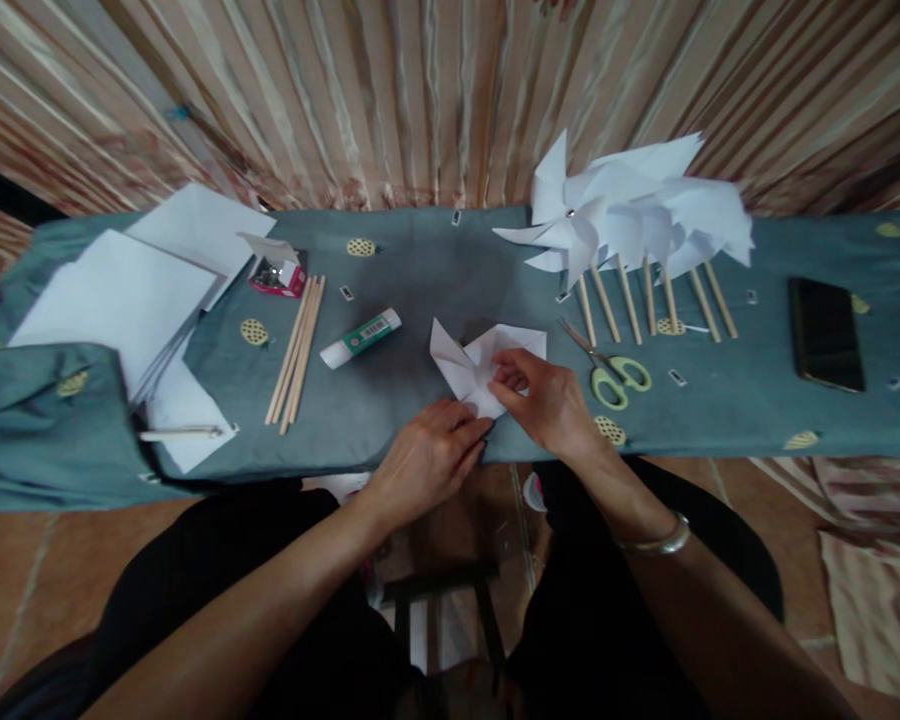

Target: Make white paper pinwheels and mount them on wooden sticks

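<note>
A partly folded white paper pinwheel [450,362] lies near the table's front edge, one pointed flap standing up at its left. My left hand [436,455] grips its lower edge, fingers closed and pressed together. Over the paper's middle, my right hand [544,395] is closed with curled fingers on a part of the paper. What exactly its fingertips pinch is partly hidden. Just right of that hand lie scissors [607,375] with green handles. To the left of the paper is a glue stick [361,338] with a green label.
Finished white pinwheels [630,205] on wooden sticks lie at the back right. Several loose wooden sticks [296,350], an open box of pins [277,275], paper sheets [131,295] and a pen [184,433] are on the left. A phone [826,333] lies far right.
</note>
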Available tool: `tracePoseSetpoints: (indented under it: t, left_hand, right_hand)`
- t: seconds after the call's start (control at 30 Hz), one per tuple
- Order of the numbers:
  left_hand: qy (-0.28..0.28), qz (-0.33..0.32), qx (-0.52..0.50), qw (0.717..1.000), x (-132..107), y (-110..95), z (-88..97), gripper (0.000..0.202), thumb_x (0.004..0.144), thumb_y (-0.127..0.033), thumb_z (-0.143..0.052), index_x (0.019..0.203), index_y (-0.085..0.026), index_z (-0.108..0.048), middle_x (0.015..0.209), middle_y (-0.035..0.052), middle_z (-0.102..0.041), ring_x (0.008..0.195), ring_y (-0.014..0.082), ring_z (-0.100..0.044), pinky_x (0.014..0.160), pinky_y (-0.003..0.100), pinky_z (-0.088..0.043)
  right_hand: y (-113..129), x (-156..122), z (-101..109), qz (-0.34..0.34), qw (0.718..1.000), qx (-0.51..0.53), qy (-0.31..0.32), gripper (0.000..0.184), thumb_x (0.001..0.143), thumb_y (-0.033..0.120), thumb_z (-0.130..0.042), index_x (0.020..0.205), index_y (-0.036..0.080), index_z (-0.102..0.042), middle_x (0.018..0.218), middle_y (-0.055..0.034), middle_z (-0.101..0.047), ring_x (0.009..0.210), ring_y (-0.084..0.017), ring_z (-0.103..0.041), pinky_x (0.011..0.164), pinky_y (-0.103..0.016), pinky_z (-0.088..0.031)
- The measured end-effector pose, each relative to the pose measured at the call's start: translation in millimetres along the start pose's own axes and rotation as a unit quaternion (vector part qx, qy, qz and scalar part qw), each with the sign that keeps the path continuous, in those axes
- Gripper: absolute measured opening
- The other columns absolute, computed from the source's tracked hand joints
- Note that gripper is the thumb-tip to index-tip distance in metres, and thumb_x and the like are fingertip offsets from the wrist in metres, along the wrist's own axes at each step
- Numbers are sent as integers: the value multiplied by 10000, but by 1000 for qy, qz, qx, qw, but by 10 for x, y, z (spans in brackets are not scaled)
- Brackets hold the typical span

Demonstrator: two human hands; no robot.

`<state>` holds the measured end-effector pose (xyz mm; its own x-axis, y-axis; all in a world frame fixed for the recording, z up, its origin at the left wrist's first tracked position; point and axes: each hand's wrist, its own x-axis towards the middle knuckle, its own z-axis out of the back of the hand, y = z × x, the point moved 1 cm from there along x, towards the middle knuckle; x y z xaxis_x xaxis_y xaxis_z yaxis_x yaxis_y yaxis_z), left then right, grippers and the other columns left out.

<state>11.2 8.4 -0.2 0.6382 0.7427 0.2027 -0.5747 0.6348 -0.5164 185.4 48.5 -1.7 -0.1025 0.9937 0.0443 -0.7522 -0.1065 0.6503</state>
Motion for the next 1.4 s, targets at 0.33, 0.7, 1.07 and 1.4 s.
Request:
tracePoseSetpoints:
  t: [0.33, 0.7, 1.07, 1.4]
  left_hand:
    - [1, 5, -13, 1000, -2, -3, 5, 257, 914, -200, -497, 1121, -135, -634, 996, 94, -650, 928, 205, -611, 830, 367, -551]
    - [-25, 41, -59, 997, 16, 42, -8, 262, 892, -160, -528, 1131, -149, -636, 1080, 86, -659, 993, 179, -635, 899, 334, -537]
    - [-26, 37, -58, 997, 38, 57, -36, 244, 891, -158, -522, 1096, -144, -653, 1070, 96, -669, 991, 193, -640, 899, 359, -546]
    - [-25, 34, -59, 997, 55, 43, -22, 239, 886, -146, -518, 1078, -128, -660, 1051, 99, -669, 973, 189, -642, 887, 339, -549]
  right_hand:
    - [-5, -41, -28, 9, 1000, -8, -12, 252, 787, 161, -592, 1037, 177, -615, 839, -47, -706, 761, -181, -667, 736, -317, -532]
    - [-3, -61, -26, 13, 1000, -12, -16, 255, 786, 153, -593, 1040, 156, -617, 835, -58, -705, 770, -190, -664, 744, -328, -533]
    - [12, -75, -24, 21, 999, -24, -22, 246, 796, 151, -553, 1032, 178, -619, 839, -55, -697, 780, -201, -646, 757, -344, -515]
    - [30, -129, -55, 146, 981, -122, -26, 324, 906, 159, -436, 1207, 159, -555, 966, -83, -695, 956, -249, -584, 857, -368, -497]
